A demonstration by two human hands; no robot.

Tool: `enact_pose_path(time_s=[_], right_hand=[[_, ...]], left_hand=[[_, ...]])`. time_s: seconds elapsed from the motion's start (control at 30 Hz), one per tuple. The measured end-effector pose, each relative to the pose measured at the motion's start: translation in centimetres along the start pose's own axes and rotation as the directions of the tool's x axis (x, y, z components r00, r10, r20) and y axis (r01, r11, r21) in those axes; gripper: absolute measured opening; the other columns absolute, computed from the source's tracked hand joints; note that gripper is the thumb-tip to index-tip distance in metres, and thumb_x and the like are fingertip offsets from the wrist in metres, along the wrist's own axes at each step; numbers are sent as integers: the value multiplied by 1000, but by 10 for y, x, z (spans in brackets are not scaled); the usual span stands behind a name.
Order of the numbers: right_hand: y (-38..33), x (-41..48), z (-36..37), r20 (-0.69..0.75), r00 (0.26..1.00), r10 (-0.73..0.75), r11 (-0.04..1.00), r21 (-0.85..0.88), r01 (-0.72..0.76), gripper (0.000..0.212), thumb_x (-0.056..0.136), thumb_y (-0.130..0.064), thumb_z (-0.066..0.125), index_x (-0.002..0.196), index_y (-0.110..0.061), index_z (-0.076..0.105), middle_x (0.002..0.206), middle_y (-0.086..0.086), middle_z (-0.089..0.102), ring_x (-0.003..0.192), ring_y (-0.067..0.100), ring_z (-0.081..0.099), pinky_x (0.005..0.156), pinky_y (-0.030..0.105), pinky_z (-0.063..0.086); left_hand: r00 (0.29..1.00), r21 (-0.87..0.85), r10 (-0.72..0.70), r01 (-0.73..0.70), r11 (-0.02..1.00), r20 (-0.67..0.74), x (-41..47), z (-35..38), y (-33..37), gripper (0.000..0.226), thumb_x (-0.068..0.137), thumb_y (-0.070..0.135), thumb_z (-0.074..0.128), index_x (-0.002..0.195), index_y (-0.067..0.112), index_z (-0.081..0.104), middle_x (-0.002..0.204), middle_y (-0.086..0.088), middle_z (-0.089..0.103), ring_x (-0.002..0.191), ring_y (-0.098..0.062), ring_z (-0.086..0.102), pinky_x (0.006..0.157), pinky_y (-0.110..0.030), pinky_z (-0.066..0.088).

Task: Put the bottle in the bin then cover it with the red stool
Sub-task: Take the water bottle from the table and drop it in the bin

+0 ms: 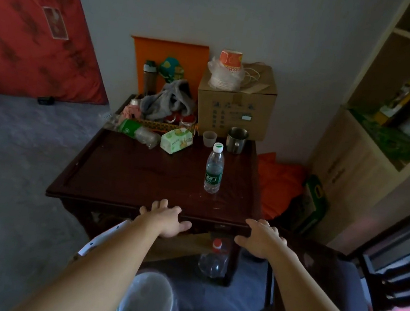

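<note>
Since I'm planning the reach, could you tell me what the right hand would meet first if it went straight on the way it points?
Probably the upright bottle: the right hand, open at the table edge, points roughly towards it, though depth is unclear.

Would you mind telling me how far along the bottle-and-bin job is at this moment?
Nothing looks done yet. The bottle stands upright on the table, untouched. The left hand and right hand are both open and empty at the table's near edge. The bin sits on the floor below the arms. Left: pick up the bottle, drop it in, cover the bin with the red stool, which is not in view.
</note>
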State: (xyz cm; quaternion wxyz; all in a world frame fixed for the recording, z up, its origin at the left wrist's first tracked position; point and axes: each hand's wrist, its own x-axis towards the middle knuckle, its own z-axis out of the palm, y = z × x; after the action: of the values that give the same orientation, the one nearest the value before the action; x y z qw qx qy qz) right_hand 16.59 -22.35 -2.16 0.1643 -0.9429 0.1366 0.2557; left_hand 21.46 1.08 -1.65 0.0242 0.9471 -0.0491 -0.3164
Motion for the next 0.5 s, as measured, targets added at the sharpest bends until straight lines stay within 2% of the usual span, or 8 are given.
enact_pose_path(time_s=[0.27,0.5], right_hand=[[27,66,-31,54,997,-52,998,38,51,78,88,-53,57,153,-27,23,158,7,26,142,34,27,112,52,30],[34,114,-29,103,988,-114,987,123,101,81,83,-56,59,151,-24,30,153,9,34,137,34,37,110,51,35]], left_hand=[[999,-85,-48,47,995,-17,43,-25,40,71,92,65,33,152,29,20,162,-9,7,148,-32,9,116,-55,14],[993,-162,-107,100,982,-39,74,-32,48,76,91,64,37,153,29,11,161,-8,11,147,-33,13,114,-55,16]])
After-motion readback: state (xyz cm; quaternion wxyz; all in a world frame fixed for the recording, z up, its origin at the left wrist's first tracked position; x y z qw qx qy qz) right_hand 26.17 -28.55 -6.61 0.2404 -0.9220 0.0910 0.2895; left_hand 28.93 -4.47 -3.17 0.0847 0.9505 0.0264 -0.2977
